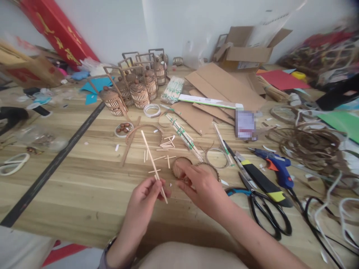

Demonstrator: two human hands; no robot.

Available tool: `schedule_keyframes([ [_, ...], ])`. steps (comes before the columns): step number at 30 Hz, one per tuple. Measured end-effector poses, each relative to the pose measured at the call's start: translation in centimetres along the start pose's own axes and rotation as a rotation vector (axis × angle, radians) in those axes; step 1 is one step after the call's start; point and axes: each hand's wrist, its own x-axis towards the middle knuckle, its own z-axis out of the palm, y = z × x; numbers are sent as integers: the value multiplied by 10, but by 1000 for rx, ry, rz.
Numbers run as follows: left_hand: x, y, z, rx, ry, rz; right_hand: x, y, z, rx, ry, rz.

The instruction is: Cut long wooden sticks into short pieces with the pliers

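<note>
The left hand (146, 197) pinches a thin wooden stick (149, 152), which extends forward beyond this grip, above the desk (92, 194). The right hand (206, 186) is half-curled at a round brown-rimmed piece (177, 166); I cannot tell if it holds anything.

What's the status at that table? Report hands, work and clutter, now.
Left hand pinching a thin stick. Right hand over a small ring, hold unclear. Short sticks scattered ahead; scissors and glue gun off to the right.

My one camera sits on my head, looking forward and down over the wooden table (92, 186). My left hand (147, 194) and right hand (206, 186) show close below, the wall (117, 28) farther off.
</note>
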Motion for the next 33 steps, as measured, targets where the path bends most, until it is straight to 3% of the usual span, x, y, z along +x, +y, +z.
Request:
schedule_keyframes([
  [4, 2, 1, 10, -43, -123, -17, -14, -7, 4, 40, -17, -175],
  [15, -4, -4, 27, -21, -337, -39, -24, 5, 13, -114, 99, -187],
  [18, -3, -8, 24, 68, -315, -37, -34, 17, 11, -104, 83, -148],
  [21, 4, -15, 23, 186, -253, -16, -43, 34, 7, -233, 67, 7],
  [24, 16, -20, 27, 231, -295, -7, -43, 44, 5, -393, 17, 116],
  [33, 31, -9, 40, 123, -290, -3, -23, 46, 6, -422, 54, 93],
])
